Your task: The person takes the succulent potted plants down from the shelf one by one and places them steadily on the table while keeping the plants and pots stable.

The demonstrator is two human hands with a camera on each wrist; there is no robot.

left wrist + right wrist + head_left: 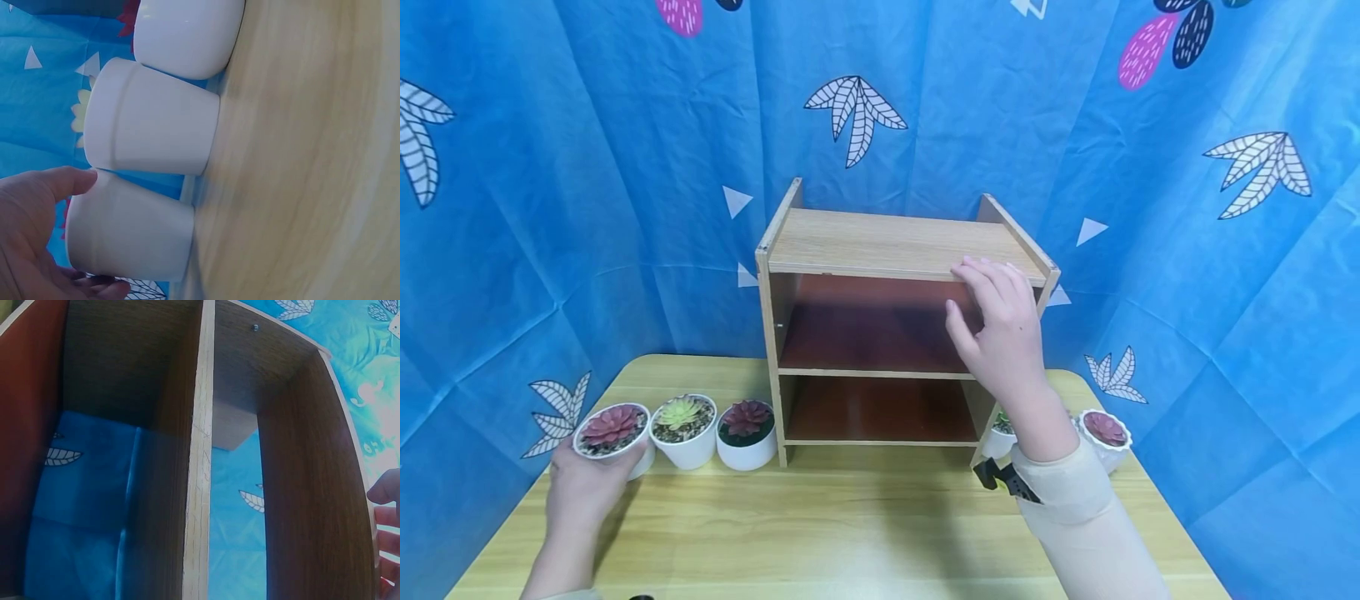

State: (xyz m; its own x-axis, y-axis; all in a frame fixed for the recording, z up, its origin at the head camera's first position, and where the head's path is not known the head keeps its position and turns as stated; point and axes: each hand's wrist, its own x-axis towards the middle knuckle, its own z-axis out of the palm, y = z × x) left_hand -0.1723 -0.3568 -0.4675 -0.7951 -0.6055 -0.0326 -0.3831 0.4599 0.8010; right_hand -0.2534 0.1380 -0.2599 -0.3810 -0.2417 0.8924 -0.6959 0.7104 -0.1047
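At the left of the table, my left hand [587, 487] holds a white pot with a red succulent [613, 427]. In the left wrist view the thumb lies on one side of this pot [131, 231] and the fingers curl at the other; its base is at or close to the tabletop. My right hand [1003, 333] is at the front edge of the wooden shelf's top board [880, 242], fingers fairly straight and thumb apart. Whether it touches the board is hard to tell. Beside the held pot stand a green succulent [683, 425] and a dark red succulent [747, 433] in white pots.
The two-level shelf [880, 373] stands at the table's back middle. Right of it are a small green plant [1002, 433], partly hidden by my right arm, and a pinkish succulent [1105, 437] in a white pot. Blue patterned cloth [647, 167] surrounds the wooden table [820, 525].
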